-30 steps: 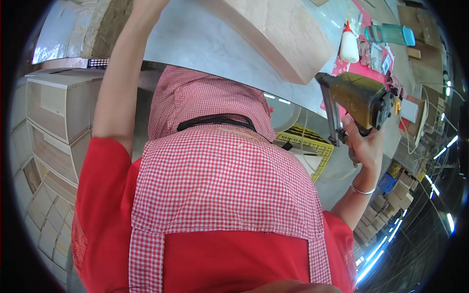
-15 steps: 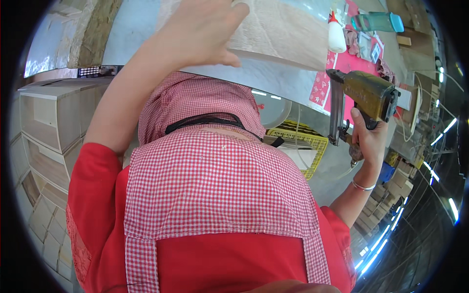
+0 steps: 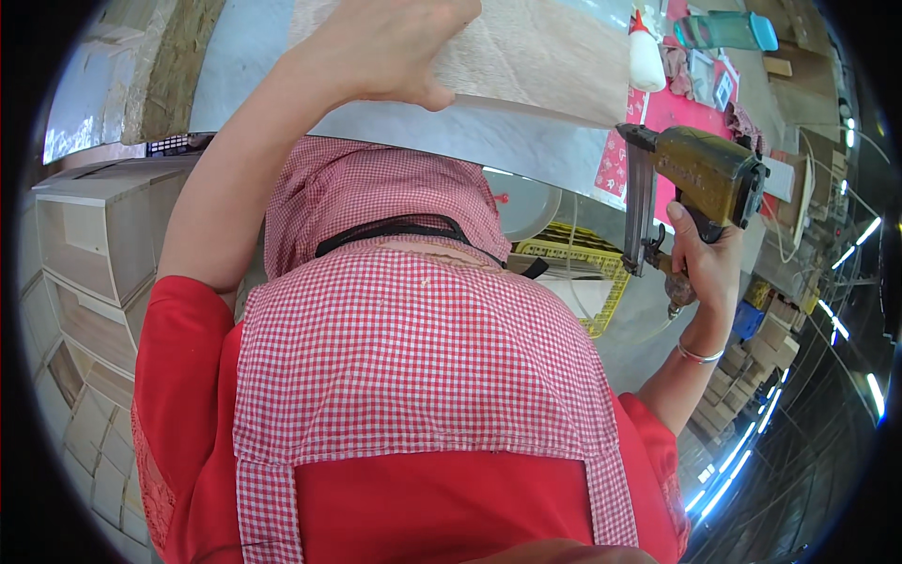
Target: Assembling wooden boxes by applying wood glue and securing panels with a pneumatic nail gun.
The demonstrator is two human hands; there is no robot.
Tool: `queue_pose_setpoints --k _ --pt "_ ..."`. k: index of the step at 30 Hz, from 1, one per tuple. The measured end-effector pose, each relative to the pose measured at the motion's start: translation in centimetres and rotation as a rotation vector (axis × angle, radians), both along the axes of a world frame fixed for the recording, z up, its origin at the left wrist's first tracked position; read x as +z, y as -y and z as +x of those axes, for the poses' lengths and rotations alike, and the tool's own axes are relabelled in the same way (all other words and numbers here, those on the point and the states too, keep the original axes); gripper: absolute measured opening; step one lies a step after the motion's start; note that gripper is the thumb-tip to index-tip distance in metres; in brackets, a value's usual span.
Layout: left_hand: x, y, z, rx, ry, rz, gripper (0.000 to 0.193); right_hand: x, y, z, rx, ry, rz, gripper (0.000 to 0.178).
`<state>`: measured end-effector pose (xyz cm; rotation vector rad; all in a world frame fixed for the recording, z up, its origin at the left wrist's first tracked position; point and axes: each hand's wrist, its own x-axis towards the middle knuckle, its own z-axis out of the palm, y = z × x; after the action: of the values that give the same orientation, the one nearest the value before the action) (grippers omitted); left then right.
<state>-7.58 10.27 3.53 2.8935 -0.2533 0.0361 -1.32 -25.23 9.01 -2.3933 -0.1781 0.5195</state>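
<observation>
My left hand [image 3: 395,47] rests over a pale wooden panel [image 3: 545,70] on the bench. Its thumb is stretched away from the other fingers, whose tips run past the upper edge of the picture. In my right hand [image 3: 705,258] is a pneumatic nail gun [image 3: 705,174] with a brownish-yellow body and a dark magazine. My fingers wrap its grip, and it is held up off the bench's near edge, to the right of the panel. The gun's nose points left, toward the panel, without touching it.
On the bench's right are a white glue bottle [image 3: 645,61] with a red tip and a teal water bottle [image 3: 723,31]. A thick board [image 3: 174,70] stands at left, above stacked wooden box units [image 3: 85,235]. A yellow crate [image 3: 601,301] sits below the bench.
My left hand has shifted slightly farther over the panel. The nail gun stays in my right hand, nearly unmoved; the whole view has shifted a little.
</observation>
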Motion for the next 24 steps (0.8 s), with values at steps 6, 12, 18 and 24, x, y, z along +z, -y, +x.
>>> queue_pose_setpoints --k 6,12,18,24 --pt "-0.1 0.3 0.0 0.025 0.009 0.009 0.053 0.1 -0.8 -1.0 -0.002 0.042 -0.078 0.024" --pt "-0.9 3.6 0.2 0.102 0.024 -0.081 0.055 -0.1 -3.4 -3.0 -0.002 0.028 0.069 0.029" --pt "-1.0 4.4 0.3 0.117 -0.025 -0.102 0.058 -0.7 -4.2 -3.3 0.122 0.086 0.121 0.026" --pt "-2.0 4.0 0.4 0.163 0.161 -0.048 0.060 -0.2 -5.1 -3.7 0.046 -0.009 0.065 0.025"
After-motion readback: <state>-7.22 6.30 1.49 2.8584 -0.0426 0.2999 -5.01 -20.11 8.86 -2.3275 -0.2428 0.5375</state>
